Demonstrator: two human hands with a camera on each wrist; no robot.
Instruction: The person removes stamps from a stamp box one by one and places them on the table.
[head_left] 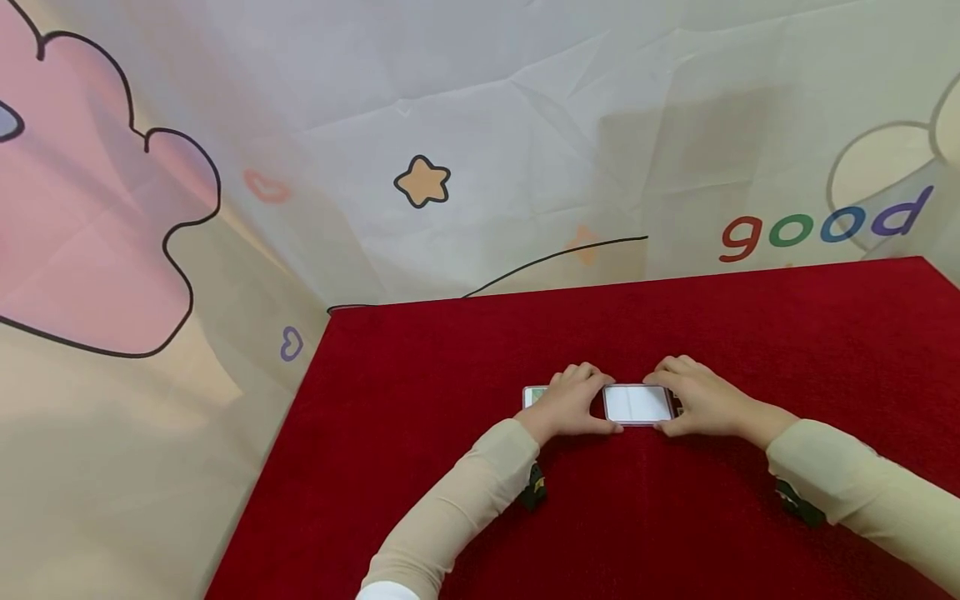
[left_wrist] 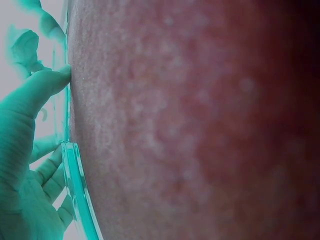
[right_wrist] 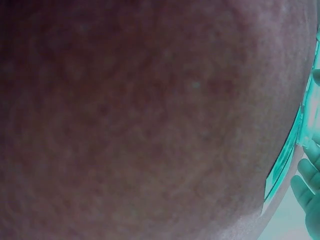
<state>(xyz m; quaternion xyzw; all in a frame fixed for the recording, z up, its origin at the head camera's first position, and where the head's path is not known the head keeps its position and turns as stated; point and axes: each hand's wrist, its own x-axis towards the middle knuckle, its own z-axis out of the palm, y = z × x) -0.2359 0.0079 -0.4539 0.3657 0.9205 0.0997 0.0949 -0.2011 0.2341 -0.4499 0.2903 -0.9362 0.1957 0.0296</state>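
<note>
A flat rectangular case (head_left: pixel 637 404) with a white face and clear edges lies on the red cloth in the head view. At its left end, my left hand (head_left: pixel 570 402) holds it with the thumb on the near edge and a finger on the far edge. My right hand (head_left: pixel 705 402) grips the right end in the same way. Under the left hand shows part of a second flat piece (head_left: pixel 532 396), white with green. Beside the right palm peeks a dark patterned piece (head_left: pixel 678 407), mostly covered. A clear-edged piece (left_wrist: pixel 80 192) stands out near the left thumb in the left wrist view.
Red cloth (head_left: pixel 420 367) covers the table. Behind it hangs a pale printed sheet (head_left: pixel 510 167) with a star and the word "good". Dark wrist devices (head_left: pixel 534 490) sit under both sleeves, close to the cloth.
</note>
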